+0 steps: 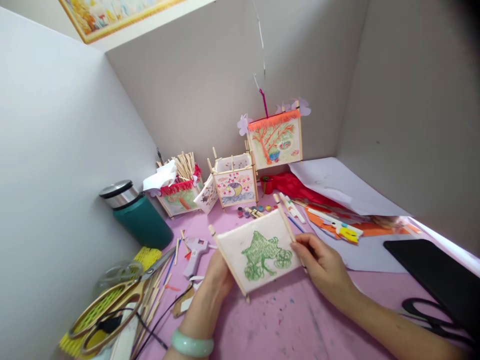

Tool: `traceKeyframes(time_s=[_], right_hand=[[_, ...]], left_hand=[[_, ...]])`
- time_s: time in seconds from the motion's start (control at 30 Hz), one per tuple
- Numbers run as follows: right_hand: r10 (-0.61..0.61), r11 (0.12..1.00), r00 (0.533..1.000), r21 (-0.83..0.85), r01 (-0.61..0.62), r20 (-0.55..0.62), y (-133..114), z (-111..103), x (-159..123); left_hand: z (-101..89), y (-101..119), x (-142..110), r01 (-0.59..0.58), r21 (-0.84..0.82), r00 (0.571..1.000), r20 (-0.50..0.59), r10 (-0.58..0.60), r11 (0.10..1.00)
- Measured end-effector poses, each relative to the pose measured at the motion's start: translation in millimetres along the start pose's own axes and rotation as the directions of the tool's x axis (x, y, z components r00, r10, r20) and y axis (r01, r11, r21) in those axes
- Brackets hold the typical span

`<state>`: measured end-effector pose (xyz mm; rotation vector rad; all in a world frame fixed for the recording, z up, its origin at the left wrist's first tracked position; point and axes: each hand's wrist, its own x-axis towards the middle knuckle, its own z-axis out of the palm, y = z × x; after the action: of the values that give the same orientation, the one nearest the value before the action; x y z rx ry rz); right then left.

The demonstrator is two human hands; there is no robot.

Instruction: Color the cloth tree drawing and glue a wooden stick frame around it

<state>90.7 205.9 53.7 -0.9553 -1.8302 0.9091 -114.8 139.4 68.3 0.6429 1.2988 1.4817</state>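
Between my hands, above the table, is a white panel (234,245) with a green tree drawing and a wooden stick along each side. My right hand (318,260) pinches its right stick between thumb and fingers. My left hand (219,275), with a pale green bangle at the wrist, reaches behind the panel's left side; its fingers are hidden there. Beyond the panel stands an open box lantern (235,185) of sticks and painted panels. Left of my left hand lies a white glue gun (196,256).
At left are a green bottle (140,222), gold-handled scissors (120,300) and a holder full of sticks (180,197). A finished lantern (276,140) hangs from a wire. Markers (292,207), red cloth (300,187), paper (348,185), a black tablet-like slab (420,275) and black-handled scissors (431,312) lie right.
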Motion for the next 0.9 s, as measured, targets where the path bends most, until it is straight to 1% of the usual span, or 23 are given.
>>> traceKeyframes(time_s=[0.07, 0.13, 0.17, 0.27, 0.37, 0.47, 0.6, 0.7, 0.8, 0.9], right_hand=[[0.037, 0.999, 0.998, 0.010, -0.037, -0.058, 4, 0, 3], [0.058, 0.998, 0.996, 0.016, -0.057, -0.061, 8, 1, 5], [0.062, 0.998, 0.997, 0.017, -0.062, -0.051, 10, 1, 6], [0.069, 0.998, 0.997, 0.007, -0.069, -0.014, 13, 3, 8], [0.054, 0.998, 0.998, -0.027, -0.055, -0.007, 14, 2, 10], [0.051, 0.998, 0.998, -0.048, -0.049, 0.037, 12, 1, 11], [0.042, 0.995, 0.993, -0.090, -0.032, 0.109, 11, -1, 12], [0.046, 0.995, 0.989, -0.096, -0.032, 0.140, 11, -1, 12], [0.058, 0.993, 0.988, -0.108, -0.042, 0.145, 12, -1, 12], [0.058, 0.992, 0.989, -0.115, -0.042, 0.133, 12, 0, 13]], left_hand=[[6.7, 5, 1, -0.041, -0.096, 0.997, 0.063, 0.047, 0.995], [8.9, 7, 1, -0.102, -0.118, 0.990, 0.089, 0.112, 0.988], [8.4, 8, 0, -0.139, -0.083, 0.986, 0.083, 0.146, 0.987], [3.1, 7, -1, -0.238, 0.139, 0.971, 0.049, 0.233, 0.961], [-2.4, 6, 0, -0.297, 0.327, 0.954, 0.059, 0.294, 0.897], [-7.3, 8, 1, -0.322, 0.489, 0.942, 0.076, 0.328, 0.810], [-15.3, 12, 1, -0.298, 0.652, 0.948, 0.115, 0.297, 0.698], [-20.1, 13, 0, -0.247, 0.723, 0.967, 0.142, 0.210, 0.646], [-22.1, 11, 0, -0.189, 0.722, 0.982, 0.155, 0.111, 0.666], [-22.6, 9, 2, -0.148, 0.698, 0.988, 0.133, 0.077, 0.701]])
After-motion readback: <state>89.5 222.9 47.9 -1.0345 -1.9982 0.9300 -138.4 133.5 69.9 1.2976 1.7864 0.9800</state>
